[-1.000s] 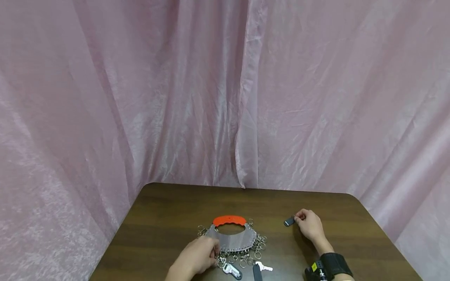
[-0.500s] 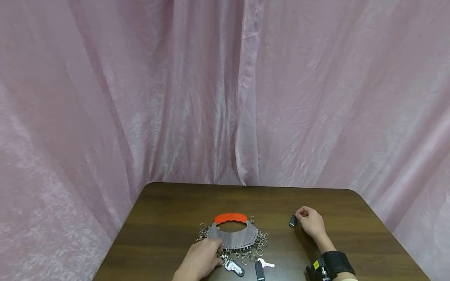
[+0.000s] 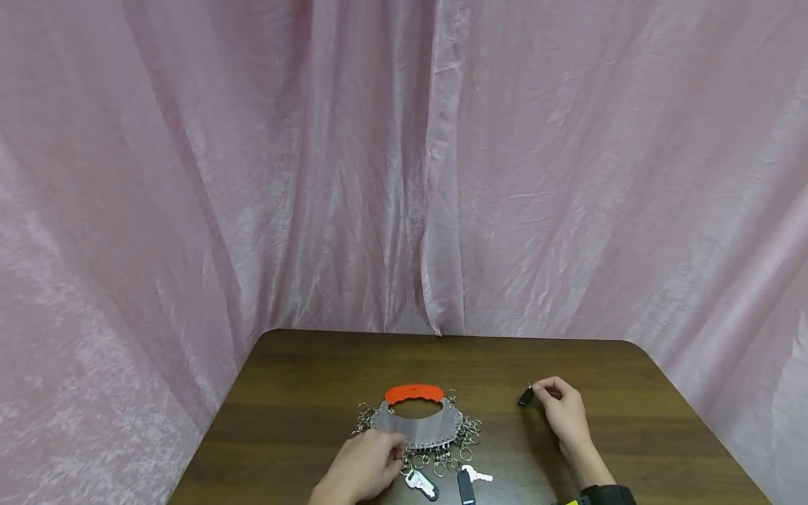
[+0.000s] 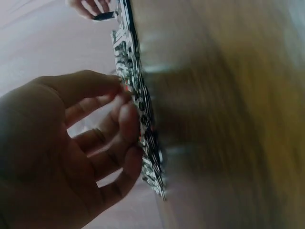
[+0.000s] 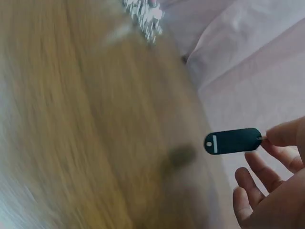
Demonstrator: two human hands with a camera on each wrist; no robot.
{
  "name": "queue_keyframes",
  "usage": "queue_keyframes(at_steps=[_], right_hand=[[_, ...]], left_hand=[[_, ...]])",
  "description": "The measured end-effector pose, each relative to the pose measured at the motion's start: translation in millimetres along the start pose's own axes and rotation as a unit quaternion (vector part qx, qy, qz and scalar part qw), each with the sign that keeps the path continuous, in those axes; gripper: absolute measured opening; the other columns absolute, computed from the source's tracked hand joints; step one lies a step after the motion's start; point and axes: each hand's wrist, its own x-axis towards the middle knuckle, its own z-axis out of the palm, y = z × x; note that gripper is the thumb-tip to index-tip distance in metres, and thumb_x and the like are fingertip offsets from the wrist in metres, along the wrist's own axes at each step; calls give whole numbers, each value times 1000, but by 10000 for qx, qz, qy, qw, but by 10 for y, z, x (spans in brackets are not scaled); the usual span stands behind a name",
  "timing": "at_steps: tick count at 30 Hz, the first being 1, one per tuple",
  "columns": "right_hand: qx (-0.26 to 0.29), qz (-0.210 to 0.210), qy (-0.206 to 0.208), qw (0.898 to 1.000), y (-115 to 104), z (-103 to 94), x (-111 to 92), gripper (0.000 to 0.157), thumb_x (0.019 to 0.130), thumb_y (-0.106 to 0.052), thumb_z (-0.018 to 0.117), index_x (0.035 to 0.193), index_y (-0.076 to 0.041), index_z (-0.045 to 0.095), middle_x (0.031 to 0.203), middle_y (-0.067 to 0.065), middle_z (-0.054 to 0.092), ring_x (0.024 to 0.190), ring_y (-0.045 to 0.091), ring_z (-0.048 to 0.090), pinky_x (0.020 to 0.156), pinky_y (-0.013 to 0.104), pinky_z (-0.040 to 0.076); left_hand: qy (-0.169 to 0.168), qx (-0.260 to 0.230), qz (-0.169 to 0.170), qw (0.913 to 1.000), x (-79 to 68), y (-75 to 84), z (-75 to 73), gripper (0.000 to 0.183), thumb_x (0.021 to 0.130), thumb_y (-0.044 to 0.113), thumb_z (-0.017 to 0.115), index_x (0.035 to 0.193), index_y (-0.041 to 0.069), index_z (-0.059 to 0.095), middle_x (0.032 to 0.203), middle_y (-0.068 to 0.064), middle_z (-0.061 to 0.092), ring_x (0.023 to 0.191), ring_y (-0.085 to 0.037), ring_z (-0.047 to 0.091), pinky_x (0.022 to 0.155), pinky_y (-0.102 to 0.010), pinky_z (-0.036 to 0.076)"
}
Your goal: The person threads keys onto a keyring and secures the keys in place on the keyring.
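A crescent-shaped metal key holder (image 3: 419,431) with an orange handle (image 3: 414,393) lies on the wooden table, metal clips and rings fringing its edge. At its lower left edge my left hand (image 3: 367,459) holds the clips between thumb and curled fingers; in the left wrist view the thumb tip and fingertips meet the row of clips (image 4: 123,59). My right hand (image 3: 564,409), off to the right, pinches a dark key tag (image 5: 234,140) by the small ring at one end. The tag hangs above the table, its shadow below it.
Near the holder's front edge, a silver key on a dark tag (image 3: 421,485) lies beside my left hand. Just right of it are another dark tag (image 3: 466,486) and a silver key (image 3: 477,475). A pink curtain (image 3: 353,210) hangs behind the wooden table (image 3: 303,372).
The key tag in my right hand has swung and turned, and that hand's wrist has rotated, its fingers more spread. My left hand stays by the holder.
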Motion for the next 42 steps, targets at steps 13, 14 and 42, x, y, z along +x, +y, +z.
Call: queue_keyframes(at_steps=[13, 14, 42], right_hand=[[2654, -560, -158, 9624, -492, 361, -433, 19, 109, -2, 55, 114, 16, 51, 94, 13, 74, 78, 20, 75, 73, 30, 61], [2753, -542, -265, 9595, -510, 425, -478, 19, 108, 0, 56, 113, 17, 51, 93, 14, 73, 77, 21, 75, 72, 29, 60], [2669, -673, -1899, 9424, -532, 1483, -1227, 16, 97, 4, 71, 101, 15, 62, 97, 26, 70, 76, 22, 73, 72, 30, 61]], left_hand=[[749, -1460, -418, 9856, 198, -188, -157, 17, 97, 6, 73, 86, 17, 65, 78, 11, 63, 69, 1, 56, 63, -24, 51], [711, -1683, -407, 9823, 217, -203, -153, 16, 97, 4, 73, 87, 14, 65, 78, 10, 64, 69, 1, 59, 64, -24, 52], [-702, -2162, -128, 9737, 327, -41, -272, 7, 99, 15, 75, 93, 16, 72, 83, 13, 67, 77, -2, 62, 73, -27, 52]])
